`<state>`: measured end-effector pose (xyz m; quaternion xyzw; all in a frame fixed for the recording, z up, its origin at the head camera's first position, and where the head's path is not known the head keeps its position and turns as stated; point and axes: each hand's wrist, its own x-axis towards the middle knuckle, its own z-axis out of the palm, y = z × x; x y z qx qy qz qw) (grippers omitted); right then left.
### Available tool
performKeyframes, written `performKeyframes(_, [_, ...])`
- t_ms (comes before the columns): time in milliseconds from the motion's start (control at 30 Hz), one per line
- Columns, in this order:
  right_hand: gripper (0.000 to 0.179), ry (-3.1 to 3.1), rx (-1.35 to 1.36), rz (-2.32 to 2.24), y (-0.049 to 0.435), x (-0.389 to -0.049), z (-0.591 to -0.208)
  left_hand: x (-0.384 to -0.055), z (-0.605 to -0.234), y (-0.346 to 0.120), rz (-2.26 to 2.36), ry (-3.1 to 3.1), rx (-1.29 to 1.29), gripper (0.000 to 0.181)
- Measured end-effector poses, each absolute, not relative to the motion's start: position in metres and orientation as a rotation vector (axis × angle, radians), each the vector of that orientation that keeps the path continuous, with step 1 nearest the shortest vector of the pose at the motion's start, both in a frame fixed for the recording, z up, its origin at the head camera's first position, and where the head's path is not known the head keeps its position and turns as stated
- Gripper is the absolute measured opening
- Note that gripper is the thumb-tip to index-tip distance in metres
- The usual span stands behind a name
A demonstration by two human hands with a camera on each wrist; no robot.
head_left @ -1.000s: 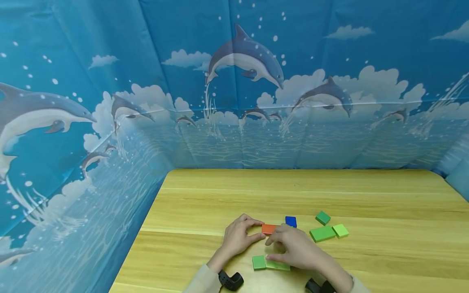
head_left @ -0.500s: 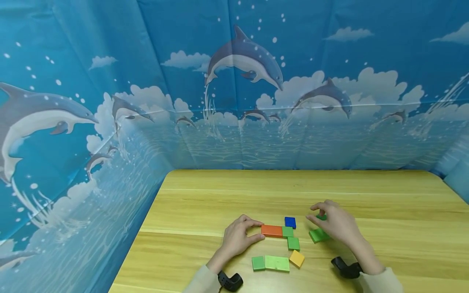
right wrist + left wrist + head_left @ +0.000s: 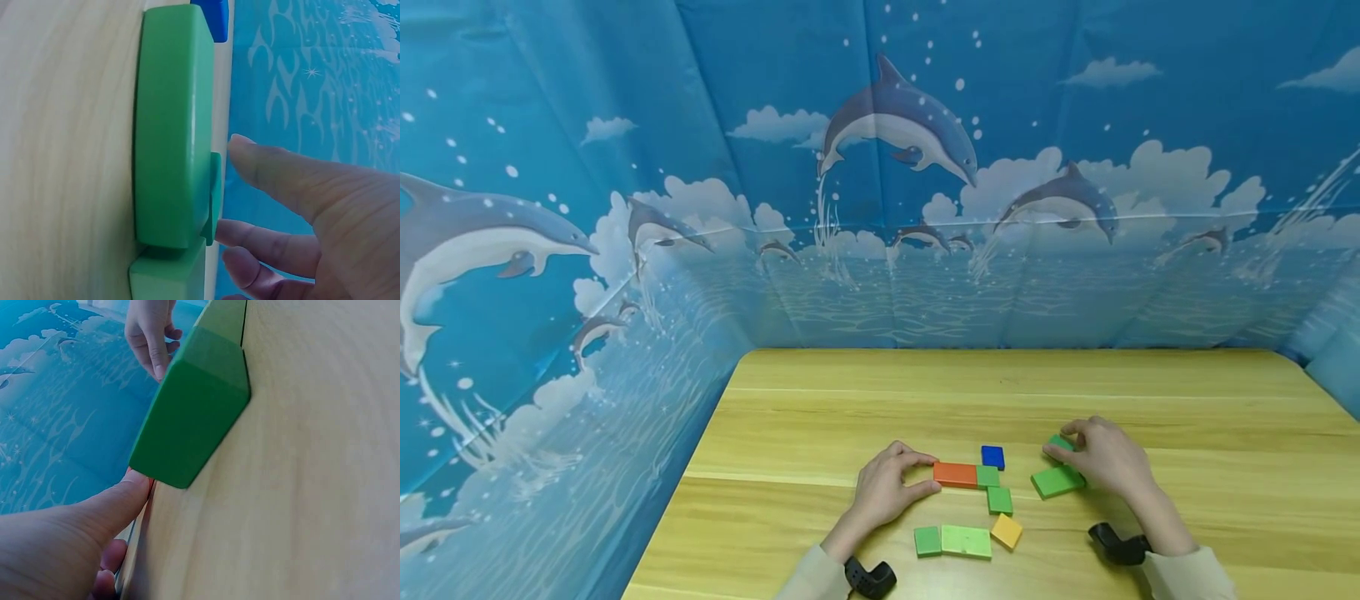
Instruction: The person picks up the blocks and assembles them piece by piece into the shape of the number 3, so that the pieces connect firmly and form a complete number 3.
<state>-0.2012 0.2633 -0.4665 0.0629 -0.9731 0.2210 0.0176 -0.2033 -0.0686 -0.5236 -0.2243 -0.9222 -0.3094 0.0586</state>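
Green block partly hidden, right hand spread, left hand pinching red block

This looks like a screened-off recording corner; which kind of room or building holds it, I cannot tell. A blue backdrop sheet, printed with leaping dolphins, clouds and rippling sea, hangs behind the counter and along both its sides, with fold creases showing. The counter has a yellowish wood-grain top with rounded far corners. Coloured toy blocks lie on it, and a black wrist-worn device shows at each of the person's wrists.
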Motion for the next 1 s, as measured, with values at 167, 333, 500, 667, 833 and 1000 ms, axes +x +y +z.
performKeyframes(167, [0.051, -3.039, 0.173, 0.703, 0.2627, -0.2026, -0.4683, -0.2035, -0.5243, -0.0692, -0.943, -2.784, -0.686, 0.04])
performKeyframes(333, [0.05, -3.043, 0.161, 0.696, 0.262, -0.2036, -0.4703, -0.2035, -0.524, -0.0685, -0.95, -2.766, -0.693, 0.038])
performKeyframes(500, [0.051, -3.045, 0.166, 0.691, 0.2616, -0.204, -0.4702, -0.2037, -0.5242, -0.0683, -0.948, -2.757, -0.69, 0.038])
performKeyframes(667, [0.046, -3.03, 0.169, 0.698, 0.2607, -0.2031, -0.4706, -0.2038, -0.5246, -0.0682, -0.942, -2.761, -0.68, 0.038])
performKeyframes(833, [0.042, -3.023, 0.178, 0.694, 0.2605, -0.2034, -0.4732, -0.2036, -0.5248, -0.0684, -0.961, -2.759, -0.685, 0.038])
performKeyframes(1000, [0.043, -3.027, 0.16, 0.701, 0.2565, -0.2042, -0.4732, -0.2038, -0.5248, -0.068, -0.964, -2.753, -0.696, 0.039])
